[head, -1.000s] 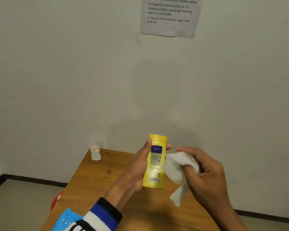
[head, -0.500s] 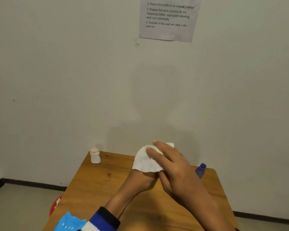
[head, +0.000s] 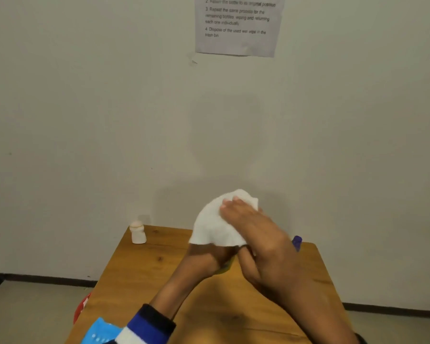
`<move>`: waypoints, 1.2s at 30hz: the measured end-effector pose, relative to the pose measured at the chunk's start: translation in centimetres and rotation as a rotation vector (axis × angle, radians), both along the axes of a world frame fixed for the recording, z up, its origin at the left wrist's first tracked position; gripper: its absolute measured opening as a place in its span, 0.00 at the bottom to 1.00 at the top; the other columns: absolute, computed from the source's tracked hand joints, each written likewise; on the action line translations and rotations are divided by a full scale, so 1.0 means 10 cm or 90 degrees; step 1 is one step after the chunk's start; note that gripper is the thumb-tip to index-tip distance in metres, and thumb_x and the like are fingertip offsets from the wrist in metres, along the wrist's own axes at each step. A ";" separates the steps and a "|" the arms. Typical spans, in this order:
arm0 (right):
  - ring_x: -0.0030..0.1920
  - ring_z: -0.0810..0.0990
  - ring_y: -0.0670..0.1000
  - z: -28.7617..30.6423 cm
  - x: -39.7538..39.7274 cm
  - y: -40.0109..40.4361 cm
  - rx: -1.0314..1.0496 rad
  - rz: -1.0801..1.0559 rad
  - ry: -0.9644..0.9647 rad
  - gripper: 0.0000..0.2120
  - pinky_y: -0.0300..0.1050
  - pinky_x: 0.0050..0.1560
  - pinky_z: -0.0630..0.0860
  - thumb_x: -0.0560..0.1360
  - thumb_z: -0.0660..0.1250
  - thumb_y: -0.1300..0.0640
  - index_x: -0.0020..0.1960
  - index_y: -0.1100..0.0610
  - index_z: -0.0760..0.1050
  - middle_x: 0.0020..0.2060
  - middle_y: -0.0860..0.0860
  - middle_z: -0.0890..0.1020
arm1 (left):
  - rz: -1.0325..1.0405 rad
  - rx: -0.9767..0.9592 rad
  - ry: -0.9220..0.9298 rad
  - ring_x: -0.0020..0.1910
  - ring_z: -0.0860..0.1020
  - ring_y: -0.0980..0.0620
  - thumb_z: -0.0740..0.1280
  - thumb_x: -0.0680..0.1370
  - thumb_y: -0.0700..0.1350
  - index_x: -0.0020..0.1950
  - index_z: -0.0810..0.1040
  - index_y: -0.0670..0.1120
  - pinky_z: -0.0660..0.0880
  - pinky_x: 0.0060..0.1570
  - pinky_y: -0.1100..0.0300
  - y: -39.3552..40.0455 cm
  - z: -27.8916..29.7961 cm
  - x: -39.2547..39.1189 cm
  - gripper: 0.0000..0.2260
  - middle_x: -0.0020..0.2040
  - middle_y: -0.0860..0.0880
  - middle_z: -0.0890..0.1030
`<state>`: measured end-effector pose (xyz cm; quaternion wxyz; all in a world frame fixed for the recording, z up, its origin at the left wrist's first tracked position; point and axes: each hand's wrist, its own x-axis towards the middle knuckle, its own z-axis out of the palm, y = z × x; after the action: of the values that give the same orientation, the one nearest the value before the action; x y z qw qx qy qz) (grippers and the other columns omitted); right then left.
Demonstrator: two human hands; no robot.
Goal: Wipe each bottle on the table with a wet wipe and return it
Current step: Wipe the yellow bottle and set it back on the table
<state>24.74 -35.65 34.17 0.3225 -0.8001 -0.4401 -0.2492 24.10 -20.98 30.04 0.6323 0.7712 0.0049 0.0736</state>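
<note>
While the right hand (head: 256,234) presses the wet wipe (head: 216,224) over the top of the yellow bottle (head: 225,268), the left hand (head: 209,259) has its fingers closed around the bottle, above the tabletop (head: 144,276). Only a small yellow bit peeks out below. The wet bottle could slip and fall, maybe toward the little white bottle (head: 137,232) or the blue bottle (head: 296,242) behind.

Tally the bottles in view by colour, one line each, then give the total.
White: 1, the small white bottle standing at the table's far left corner.
Blue: 1, the blue bottle, mostly hidden behind the right hand.
Yellow: 1, the yellow bottle, only a sliver showing under the wet wipe, held in the left hand.
Total: 3
</note>
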 end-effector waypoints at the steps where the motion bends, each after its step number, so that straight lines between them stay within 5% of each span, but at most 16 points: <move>1: 0.73 0.71 0.53 -0.06 0.03 0.02 -0.031 0.007 -0.015 0.27 0.50 0.74 0.66 0.72 0.57 0.65 0.71 0.62 0.72 0.69 0.56 0.75 | 0.002 0.015 0.021 0.59 0.80 0.48 0.73 0.77 0.39 0.58 0.79 0.53 0.77 0.62 0.50 -0.01 -0.02 0.00 0.13 0.58 0.46 0.82; 3: 0.71 0.73 0.51 -0.19 0.13 -0.04 0.012 0.003 0.076 0.25 0.48 0.72 0.70 0.75 0.59 0.69 0.71 0.59 0.73 0.68 0.53 0.77 | 0.006 -0.005 -0.052 0.54 0.84 0.50 0.75 0.73 0.41 0.55 0.83 0.56 0.81 0.52 0.55 0.00 0.00 -0.03 0.14 0.52 0.51 0.86; 6: 0.59 0.82 0.46 -0.24 0.21 -0.19 0.237 -0.009 0.455 0.19 0.42 0.54 0.80 0.82 0.59 0.64 0.62 0.43 0.80 0.58 0.44 0.84 | 0.013 -0.226 -0.095 0.39 0.85 0.48 0.79 0.68 0.47 0.50 0.85 0.53 0.81 0.38 0.57 0.07 0.12 -0.09 0.12 0.41 0.47 0.86; 9: 0.47 0.86 0.52 -0.21 0.23 -0.25 0.403 -0.062 0.665 0.15 0.40 0.39 0.81 0.83 0.59 0.59 0.57 0.47 0.83 0.49 0.50 0.87 | 0.071 -0.423 -0.027 0.32 0.83 0.44 0.78 0.69 0.57 0.51 0.80 0.49 0.80 0.32 0.54 0.19 0.14 -0.05 0.17 0.38 0.43 0.81; 11: 0.47 0.86 0.47 -0.11 0.23 -0.22 0.426 -0.057 0.640 0.14 0.37 0.39 0.81 0.83 0.59 0.56 0.58 0.46 0.82 0.50 0.47 0.87 | 0.105 -0.446 0.073 0.30 0.83 0.44 0.72 0.71 0.65 0.53 0.77 0.49 0.80 0.29 0.55 0.20 0.13 -0.04 0.22 0.36 0.41 0.81; 13: 0.56 0.82 0.39 0.02 0.22 -0.09 0.376 -0.036 0.522 0.14 0.34 0.50 0.80 0.83 0.60 0.54 0.63 0.43 0.79 0.56 0.39 0.84 | 0.113 -0.485 0.158 0.33 0.84 0.42 0.68 0.72 0.66 0.58 0.77 0.47 0.81 0.32 0.53 0.11 0.10 -0.02 0.26 0.38 0.38 0.83; 16: 0.67 0.71 0.34 0.07 0.07 0.22 0.256 0.014 0.408 0.20 0.31 0.66 0.70 0.82 0.60 0.62 0.69 0.43 0.73 0.65 0.35 0.75 | 0.043 -0.588 0.169 0.48 0.84 0.41 0.67 0.76 0.62 0.61 0.80 0.43 0.82 0.50 0.46 -0.07 0.07 0.03 0.25 0.51 0.34 0.83; 20: 0.79 0.51 0.41 -0.27 -0.26 0.46 0.132 -0.004 0.336 0.27 0.41 0.78 0.54 0.79 0.57 0.68 0.76 0.52 0.66 0.76 0.42 0.63 | 0.026 -0.737 0.158 0.40 0.84 0.50 0.69 0.75 0.57 0.48 0.86 0.42 0.82 0.37 0.58 -0.05 0.08 0.07 0.19 0.41 0.46 0.85; 25: 0.76 0.61 0.39 -0.42 -0.57 0.42 0.207 -0.020 0.329 0.27 0.34 0.72 0.64 0.74 0.58 0.67 0.73 0.55 0.71 0.75 0.43 0.66 | 0.119 -0.714 0.224 0.31 0.83 0.45 0.66 0.76 0.66 0.28 0.83 0.45 0.81 0.34 0.56 0.13 0.00 0.14 0.28 0.29 0.47 0.79; 30: 0.58 0.81 0.39 -0.38 -0.60 0.15 0.317 0.033 0.506 0.26 0.32 0.53 0.78 0.74 0.67 0.71 0.54 0.41 0.84 0.56 0.39 0.84 | 0.246 -0.699 0.086 0.30 0.78 0.52 0.65 0.80 0.59 0.37 0.81 0.46 0.79 0.43 0.50 0.20 -0.05 0.21 0.20 0.27 0.49 0.75; 32: 0.48 0.85 0.42 -0.33 -0.52 0.08 0.346 0.028 0.546 0.21 0.33 0.44 0.79 0.75 0.69 0.69 0.49 0.43 0.86 0.47 0.42 0.87 | 0.239 -0.690 0.058 0.31 0.77 0.52 0.64 0.80 0.60 0.37 0.81 0.47 0.79 0.44 0.50 0.20 -0.03 0.19 0.20 0.28 0.49 0.75; 36: 0.54 0.84 0.43 -0.19 -0.31 0.07 0.382 0.008 0.482 0.18 0.38 0.51 0.81 0.75 0.67 0.69 0.57 0.50 0.84 0.52 0.43 0.86 | 0.078 -0.655 0.044 0.31 0.77 0.49 0.74 0.71 0.60 0.38 0.81 0.48 0.76 0.38 0.56 0.03 0.06 0.09 0.16 0.31 0.49 0.76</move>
<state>21.66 -34.90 32.32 0.6778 -0.7038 -0.2054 -0.0545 24.99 -20.70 30.63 0.9236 0.3609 0.1062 0.0730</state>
